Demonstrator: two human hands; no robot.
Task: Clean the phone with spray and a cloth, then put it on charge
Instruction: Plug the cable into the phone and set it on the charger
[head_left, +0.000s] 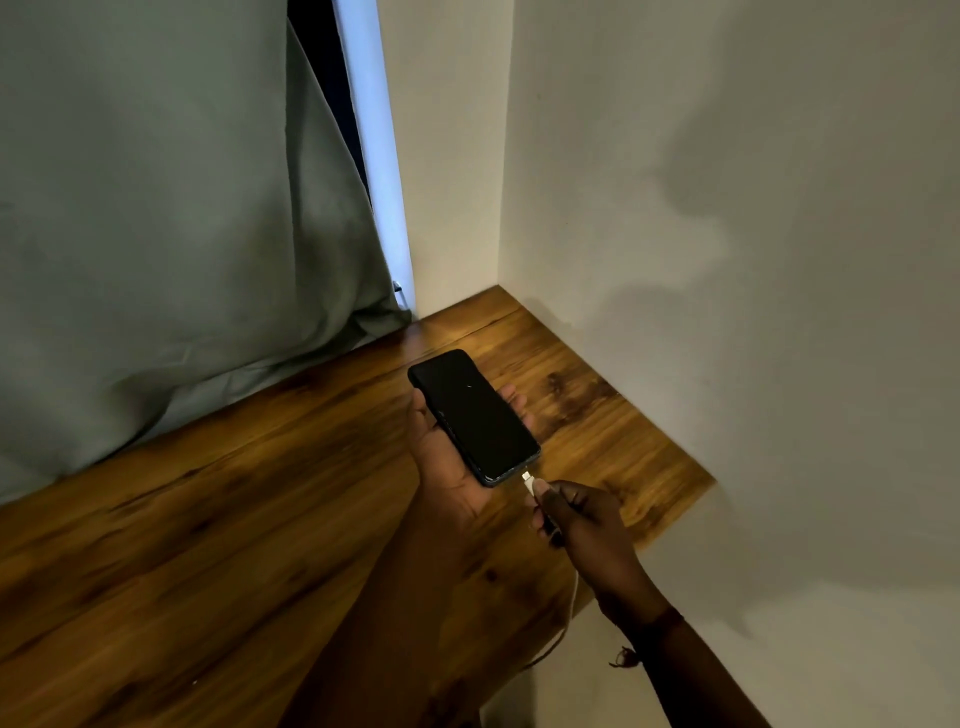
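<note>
In the head view, we cradle the phone (474, 415) screen-up in the left hand (447, 462), fingers curled round its edges, above the wooden desk (208, 519) near its far right corner. The right hand (587, 525) pinches the charger plug (529, 483) just at the phone's lower edge. We judge charging is in hand; next, align the plug and press it home.

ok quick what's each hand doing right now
Left hand: cradling the phone in its palm, screen up.
Right hand: fingers pinching the charger plug at the phone's bottom edge.
</note>
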